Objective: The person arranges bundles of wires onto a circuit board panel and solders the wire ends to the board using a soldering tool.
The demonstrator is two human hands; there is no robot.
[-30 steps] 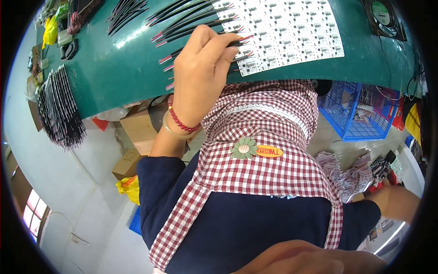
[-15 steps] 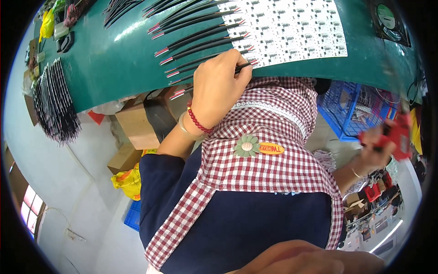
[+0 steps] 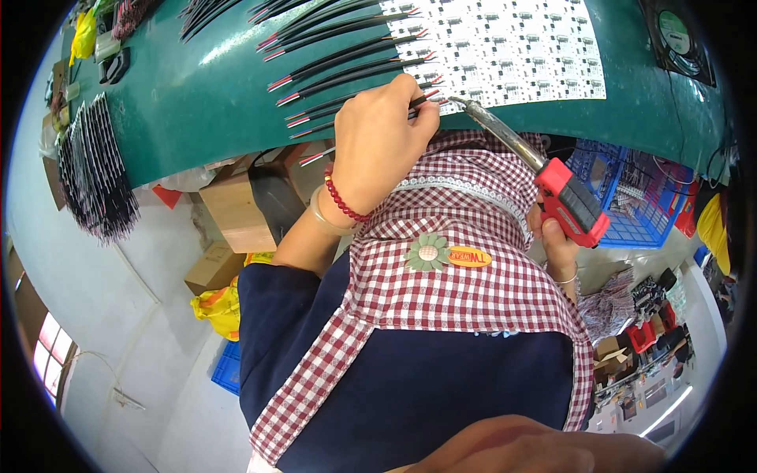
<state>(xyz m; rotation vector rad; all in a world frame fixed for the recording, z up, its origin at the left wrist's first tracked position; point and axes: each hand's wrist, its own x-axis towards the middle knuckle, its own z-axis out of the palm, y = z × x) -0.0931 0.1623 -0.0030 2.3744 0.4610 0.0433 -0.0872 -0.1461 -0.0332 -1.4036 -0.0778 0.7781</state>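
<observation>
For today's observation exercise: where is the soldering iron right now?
In the head view, the soldering iron is right of centre, held in the right hand, its tip by the left hand at the white board's lower edge.

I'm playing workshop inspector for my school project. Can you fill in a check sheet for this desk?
Surface: green table, mostly bare at the left.
Job's things: white sheet of small circuit boards; red-handled soldering iron, its tip at the sheet's near edge.
Clutter: yellow item at the far left corner; small fan at the right.
Hands: left hand pinches a black wire against the sheet; right hand grips the iron.
Cables: loose black wires with red tips laid in rows; a black bundle hangs off the left edge.
Surroundings: cardboard boxes, blue basket.
</observation>
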